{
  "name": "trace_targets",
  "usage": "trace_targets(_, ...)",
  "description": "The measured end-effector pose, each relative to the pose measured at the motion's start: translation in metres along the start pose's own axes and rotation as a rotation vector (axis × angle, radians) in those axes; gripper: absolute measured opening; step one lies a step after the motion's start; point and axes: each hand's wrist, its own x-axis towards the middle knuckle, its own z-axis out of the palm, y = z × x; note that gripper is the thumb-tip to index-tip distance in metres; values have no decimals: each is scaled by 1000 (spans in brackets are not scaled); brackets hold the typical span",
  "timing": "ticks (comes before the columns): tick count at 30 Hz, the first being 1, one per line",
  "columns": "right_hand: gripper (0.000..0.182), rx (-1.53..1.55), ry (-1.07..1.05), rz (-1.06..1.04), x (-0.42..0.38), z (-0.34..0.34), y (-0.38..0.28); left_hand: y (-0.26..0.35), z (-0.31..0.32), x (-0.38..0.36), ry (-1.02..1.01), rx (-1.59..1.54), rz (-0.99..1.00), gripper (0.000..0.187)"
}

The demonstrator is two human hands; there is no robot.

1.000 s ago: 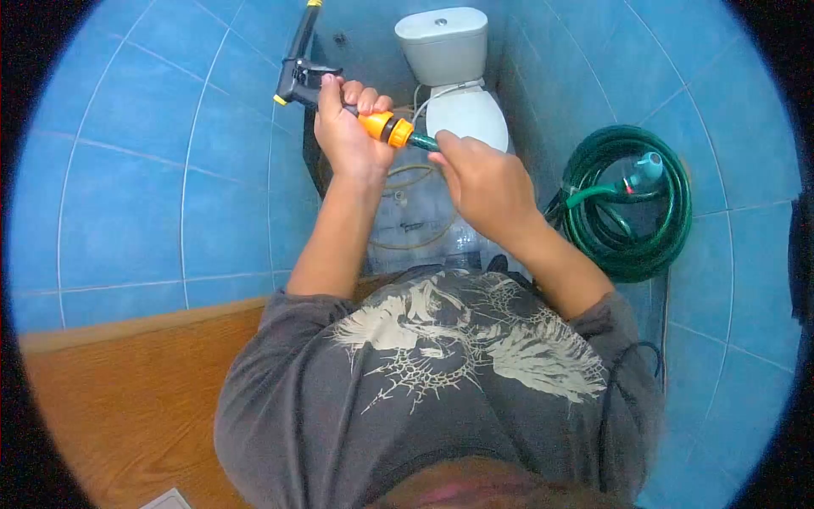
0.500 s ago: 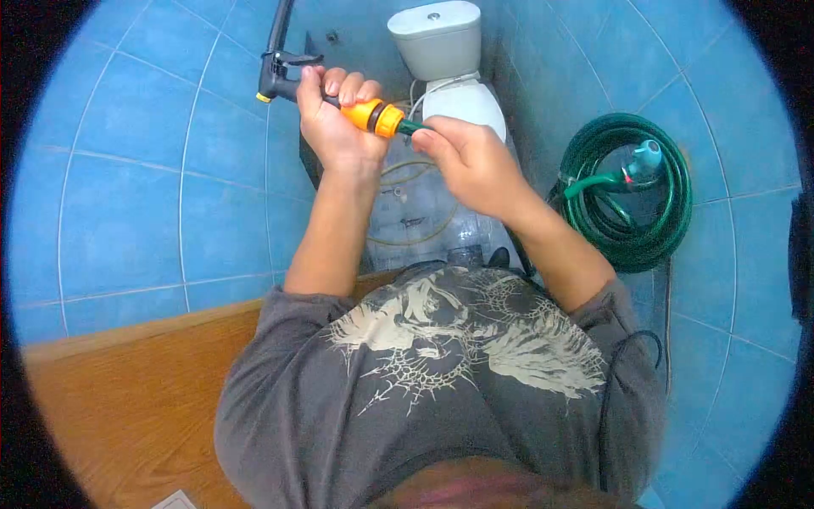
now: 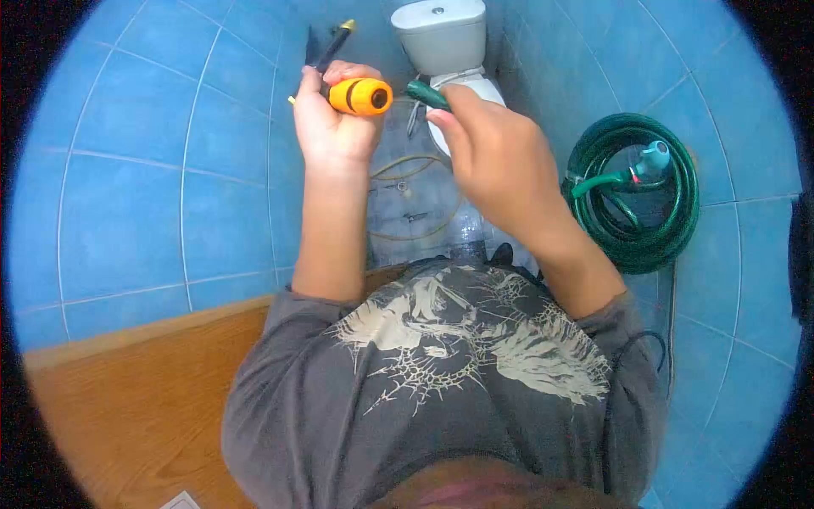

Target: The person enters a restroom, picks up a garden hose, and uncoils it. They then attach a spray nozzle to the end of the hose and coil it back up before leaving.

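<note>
My left hand (image 3: 335, 119) is wrapped round a black spray gun (image 3: 337, 47) with an orange connector (image 3: 363, 97). The connector's open round end faces right and toward the camera. Between the thumb and fingers of my right hand (image 3: 496, 148) is the end of a green hose (image 3: 427, 95). Hose end and connector are apart, with a small gap between them. The rest of this hose is hidden behind my right hand.
A coiled green hose (image 3: 585, 229) with a blue-grey fitting (image 3: 651, 159) hangs at the right wall. Ahead stands a white toilet (image 3: 441, 42). A thin yellowish hose (image 3: 407, 238) lies on the floor. A wooden surface (image 3: 153, 407) is at the lower left.
The green hose end has come out of the orange connector, and my right hand has moved right with it. My left hand has turned the spray gun, so the connector's opening now shows.
</note>
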Motion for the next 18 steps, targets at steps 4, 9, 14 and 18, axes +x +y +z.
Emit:
trace_targets(4,21,37,18,-17,0,-10,-3,2,5,-5,-34,-7,-120,45)
trace_targets(9,21,83,22,-49,-2,-8,-7,-2,3,-4,-107,49,-77,45)
trace_targets(14,19,4,-16,-32,-2,-9,-12,-9,0,-4,-118,176,67,39)
trace_targets(18,17,-86,-110,-15,-2,-13,-12,-20,5,-7,-161,295,275,34)
